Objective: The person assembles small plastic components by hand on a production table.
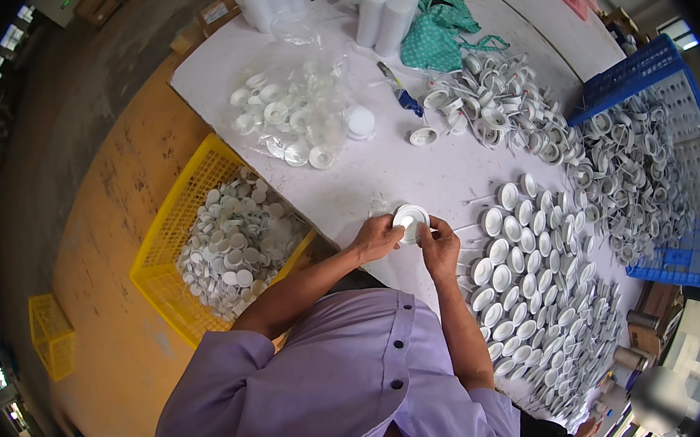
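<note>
Between my two hands, just above the near edge of the white table, is a round white ring-shaped plastic part (411, 223). My left hand (379, 238) pinches its left side, the fingers closed. On its right side my right hand (439, 246) grips the rim with thumb and fingers. To the right of my right hand stand rows of similar round white parts (524, 240), with thin wires showing at some. A single white ring (423, 136) lies farther up the table. Next to it is a blue-handled tool (409, 101), its kind unclear.
A clear bag of white rings (276, 112) lies at the far left of the table (348, 193). Left, a yellow crate (168, 236) holds white discs. Right, a blue crate (681, 258) holds many ring parts. A green cloth bag (439, 35) and white disc stacks (386, 23) stand behind.
</note>
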A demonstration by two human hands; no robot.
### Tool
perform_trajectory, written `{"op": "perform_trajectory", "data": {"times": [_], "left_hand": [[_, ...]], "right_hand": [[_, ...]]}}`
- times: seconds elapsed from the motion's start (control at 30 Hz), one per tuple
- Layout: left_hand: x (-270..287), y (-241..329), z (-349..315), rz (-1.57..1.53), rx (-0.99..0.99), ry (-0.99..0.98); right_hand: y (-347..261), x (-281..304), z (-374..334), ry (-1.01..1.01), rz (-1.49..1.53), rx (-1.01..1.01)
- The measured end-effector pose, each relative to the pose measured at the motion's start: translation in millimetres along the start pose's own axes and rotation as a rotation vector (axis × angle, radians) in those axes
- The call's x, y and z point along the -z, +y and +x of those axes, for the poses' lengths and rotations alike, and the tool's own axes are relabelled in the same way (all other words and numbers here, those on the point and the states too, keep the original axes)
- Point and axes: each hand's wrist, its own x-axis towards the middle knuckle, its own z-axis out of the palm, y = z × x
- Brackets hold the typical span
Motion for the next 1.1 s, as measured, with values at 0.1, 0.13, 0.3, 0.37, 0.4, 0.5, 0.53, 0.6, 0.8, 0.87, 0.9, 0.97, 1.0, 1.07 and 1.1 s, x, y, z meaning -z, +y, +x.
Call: {"op": "perform_trajectory", "data": {"times": [0.1, 0.13, 0.3, 0.37, 0.4, 0.5, 0.53, 0.6, 0.8, 0.87, 0.9, 0.97, 1.0, 1.07, 1.1], "left_hand": [[-3, 8, 0, 0.116, 0.030, 0.021], [-5, 9, 1, 0.093, 0.018, 0.017], [-8, 4, 5, 0.068, 0.045, -0.002], [-9, 0, 7, 0.033, 0.054, -0.037], [-10, -1, 8, 0.035, 0.055, -0.039], [-15, 3, 10, -0.044, 0.034, -0.139], [-18, 6, 11, -0.022, 0.043, -0.175], [-17, 7, 9, -0.001, 0.052, -0.207], [-34, 14, 18, 0.330, 0.084, -0.209], [-46, 26, 16, 0.398, 0.079, -0.171], [-51, 28, 20, 0.407, 0.070, -0.191], [-62, 31, 26, 0.485, 0.087, -0.239], [-67, 23, 31, 0.492, 0.083, -0.248], [-79, 10, 42, 0.202, 0.107, -0.322], [-84, 10, 46, 0.209, 0.109, -0.328]], "right_hand": [[12, 0, 1, 0.058, -0.003, 0.077], [17, 0, 1, 0.100, -0.010, 0.147], [27, 3, 1, 0.113, -0.032, 0.142], [29, 6, 1, 0.117, -0.027, 0.141], [30, 9, 1, 0.098, -0.037, 0.121], [40, 23, 2, 0.074, -0.029, 0.082], [45, 29, 2, 0.063, -0.013, 0.067], [11, 39, -9, 0.006, -0.096, 0.181], [-15, 59, -17, -0.077, -0.576, 0.664], [-11, 67, -18, -0.103, -0.640, 0.635], [-8, 71, -18, -0.081, -0.643, 0.625], [0, 80, -18, -0.037, -0.652, 0.655], [4, 85, -17, -0.013, -0.643, 0.640], [12, 102, -17, 0.011, -0.597, 0.581], [16, 112, -16, 0.023, -0.551, 0.527]]}}
